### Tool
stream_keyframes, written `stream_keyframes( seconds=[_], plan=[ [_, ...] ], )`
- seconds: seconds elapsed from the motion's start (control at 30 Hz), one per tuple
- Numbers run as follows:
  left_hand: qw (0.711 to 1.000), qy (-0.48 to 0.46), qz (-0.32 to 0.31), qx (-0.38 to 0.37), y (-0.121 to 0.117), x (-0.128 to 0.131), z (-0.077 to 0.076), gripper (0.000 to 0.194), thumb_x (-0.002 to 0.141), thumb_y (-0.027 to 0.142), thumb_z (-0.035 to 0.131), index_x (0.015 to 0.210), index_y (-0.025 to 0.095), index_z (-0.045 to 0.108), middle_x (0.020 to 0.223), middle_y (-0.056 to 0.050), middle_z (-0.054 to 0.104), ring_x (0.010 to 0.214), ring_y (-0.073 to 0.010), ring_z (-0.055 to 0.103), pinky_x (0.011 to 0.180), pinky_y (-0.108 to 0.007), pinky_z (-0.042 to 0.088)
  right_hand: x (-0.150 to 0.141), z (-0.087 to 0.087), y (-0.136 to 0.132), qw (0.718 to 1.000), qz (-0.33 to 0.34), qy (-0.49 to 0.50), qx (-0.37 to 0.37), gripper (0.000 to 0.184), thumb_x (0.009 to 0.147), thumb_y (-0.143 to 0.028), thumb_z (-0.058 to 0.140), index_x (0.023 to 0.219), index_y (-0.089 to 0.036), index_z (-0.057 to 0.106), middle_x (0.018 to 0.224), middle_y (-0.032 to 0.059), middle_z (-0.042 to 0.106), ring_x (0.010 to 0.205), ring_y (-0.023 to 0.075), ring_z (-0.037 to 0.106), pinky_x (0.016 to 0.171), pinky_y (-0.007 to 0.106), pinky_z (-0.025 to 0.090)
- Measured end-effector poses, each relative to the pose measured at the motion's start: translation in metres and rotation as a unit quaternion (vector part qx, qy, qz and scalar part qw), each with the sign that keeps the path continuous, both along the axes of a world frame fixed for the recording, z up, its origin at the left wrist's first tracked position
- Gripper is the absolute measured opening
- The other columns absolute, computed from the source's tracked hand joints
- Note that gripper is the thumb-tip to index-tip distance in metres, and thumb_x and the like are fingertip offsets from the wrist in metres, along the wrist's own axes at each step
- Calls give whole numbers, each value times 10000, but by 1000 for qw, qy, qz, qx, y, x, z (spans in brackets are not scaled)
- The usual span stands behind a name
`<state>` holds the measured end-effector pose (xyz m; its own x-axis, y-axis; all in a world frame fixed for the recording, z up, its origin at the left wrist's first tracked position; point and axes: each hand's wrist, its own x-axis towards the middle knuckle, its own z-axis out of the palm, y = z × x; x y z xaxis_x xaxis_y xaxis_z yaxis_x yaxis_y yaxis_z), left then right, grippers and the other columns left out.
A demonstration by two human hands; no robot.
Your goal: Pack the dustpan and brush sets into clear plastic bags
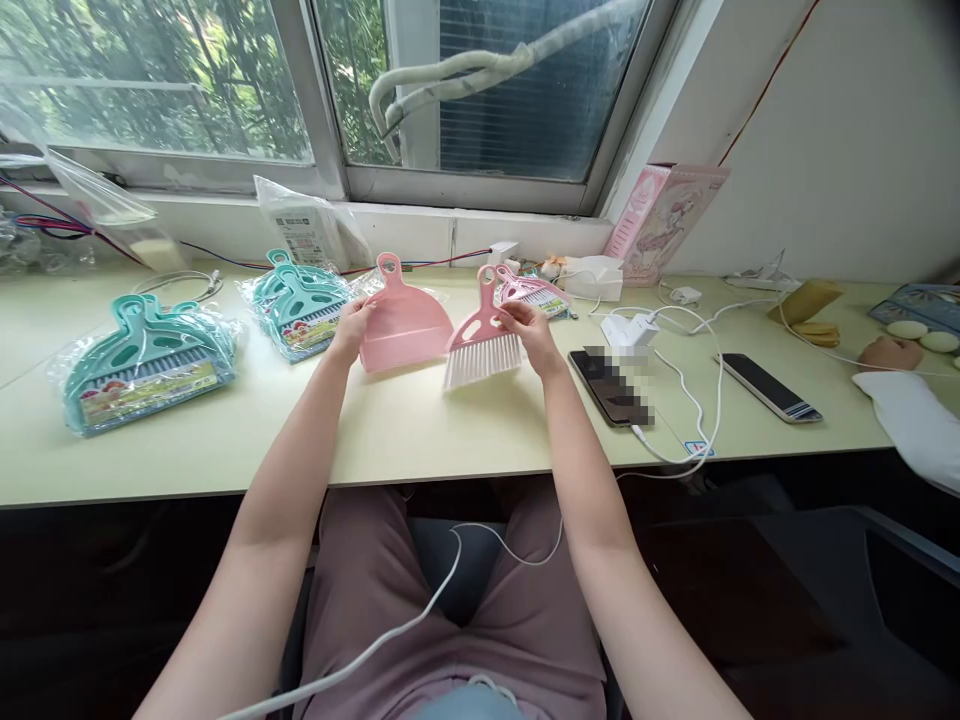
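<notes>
A pink dustpan is gripped at its left edge by my left hand, its handle pointing toward the window. My right hand holds a small pink hand brush by its right side, white bristles facing me. The brush's left end meets or overlaps the dustpan's right corner. Just behind the brush lies another pink brush-and-dustpan set, partly hidden by my right hand. To the left are turquoise brush-and-dustpan sets in clear plastic, one nearer and one farther back.
Right of my arm, a phone with a charging cable lies beside a white charger. Farther right are a second phone and another person's hand. A pink box stands by the wall; a plastic bag leans below the window.
</notes>
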<state>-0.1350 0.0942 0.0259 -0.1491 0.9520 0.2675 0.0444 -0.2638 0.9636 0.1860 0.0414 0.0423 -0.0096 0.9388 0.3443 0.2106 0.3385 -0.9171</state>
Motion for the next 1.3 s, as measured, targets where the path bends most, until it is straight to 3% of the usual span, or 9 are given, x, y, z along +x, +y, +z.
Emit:
stream_keyframes(
  seconds=[0.17, 0.3, 0.47, 0.63, 0.73, 0.87, 1.0, 1.13, 1.3],
  plan=[
    [997, 7, -76, -22, -9, 36, -4, 465, 663, 569, 741, 884, 162, 696, 793, -46, 689, 768, -203, 629, 689, -284, 482, -26, -8, 1, 990, 65, 123, -18, 370, 747, -515, 804, 932, -212, 701, 885, 42, 743, 921, 189, 714, 816, 297, 569],
    [989, 32, -144, 8, -25, 69, -3, 571, 755, 645, 695, 1071, 170, 689, 1021, -77, 723, 956, -236, 663, 829, -320, 516, -47, -17, 3, 992, 29, 121, 14, 327, 770, -481, 799, 919, -202, 714, 889, 54, 728, 894, 198, 713, 856, 338, 575],
    [985, 64, -157, 40, -35, 80, -2, 579, 757, 617, 731, 1141, 189, 656, 1160, -96, 702, 1101, -271, 647, 964, -392, 512, -53, -21, -1, 992, -94, -5, 87, 264, 907, -409, 674, 1089, -222, 713, 995, 69, 719, 1052, 223, 666, 992, 396, 519],
    [976, 87, -172, 98, -41, 90, -4, 651, 652, 519, 859, 1187, 217, 645, 1246, -105, 677, 1199, -301, 612, 1039, -418, 488, -50, -18, -10, 948, -193, -207, 146, 231, 974, -317, 575, 1144, -217, 695, 1179, 108, 684, 1265, 290, 530, 1110, 532, 393],
    [976, 86, -159, 122, -44, 98, -5, 594, 698, 545, 818, 1161, 209, 659, 1238, -103, 682, 1198, -299, 612, 1032, -409, 492, -45, -14, -10, 936, -208, -231, 163, 262, 967, -294, 585, 1208, -230, 665, 1352, 107, 599, 1344, 294, 473, 1133, 529, 367],
    [978, 87, -140, 124, -45, 100, -4, 536, 742, 559, 771, 1121, 190, 681, 1133, -85, 716, 1109, -275, 647, 964, -370, 515, -36, -12, -2, 971, -118, -172, 114, 385, 908, -367, 682, 1271, -246, 634, 1286, 81, 651, 1295, 269, 540, 1124, 465, 403],
    [983, 75, -144, 86, -44, 94, -3, 480, 756, 562, 747, 1018, 161, 718, 959, -70, 728, 933, -241, 682, 808, -311, 534, -30, -17, 6, 998, -13, -50, 34, 420, 811, -522, 754, 1108, -226, 722, 1065, 51, 739, 1143, 261, 651, 1061, 416, 475],
    [985, 73, -156, 20, -42, 87, -3, 487, 752, 608, 723, 887, 140, 728, 768, -62, 697, 746, -218, 673, 636, -283, 506, -34, -23, 10, 997, 40, 66, -8, 523, 692, -607, 809, 1036, -218, 746, 1018, 42, 752, 1089, 247, 682, 1022, 385, 510],
    [984, 65, -167, -12, -43, 85, -1, 488, 712, 605, 753, 890, 151, 736, 751, -52, 689, 701, -204, 658, 601, -275, 484, -39, -28, 12, 989, 35, 137, -52, 551, 620, -576, 857, 994, -186, 748, 991, 62, 755, 1084, 241, 691, 1006, 364, 529]
  ],
)
